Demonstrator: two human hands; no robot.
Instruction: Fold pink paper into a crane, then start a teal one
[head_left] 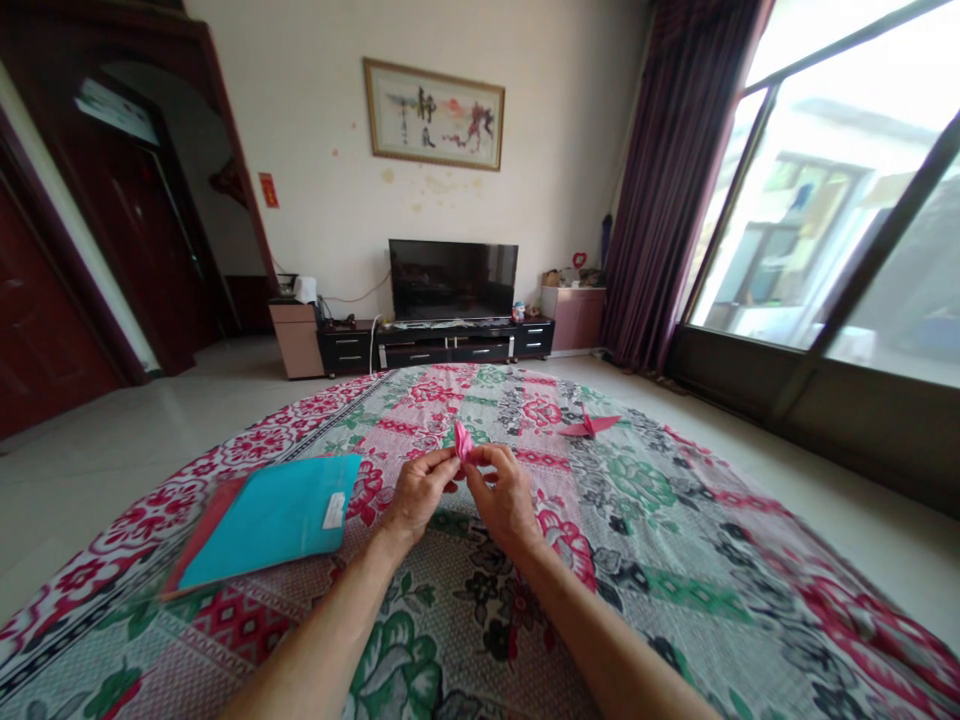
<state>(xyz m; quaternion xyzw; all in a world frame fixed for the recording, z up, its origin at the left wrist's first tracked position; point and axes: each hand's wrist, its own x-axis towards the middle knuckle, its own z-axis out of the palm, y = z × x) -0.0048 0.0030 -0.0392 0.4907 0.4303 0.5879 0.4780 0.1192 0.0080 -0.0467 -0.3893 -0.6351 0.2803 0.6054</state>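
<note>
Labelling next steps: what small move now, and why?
Perhaps gently spread the pink paper: the left hand and right hand pinch it from either side, and it looks narrow, while the folded piece on the cloth has spread points.

The head view looks forward and down past the left hand and right hand toward a television.
</note>
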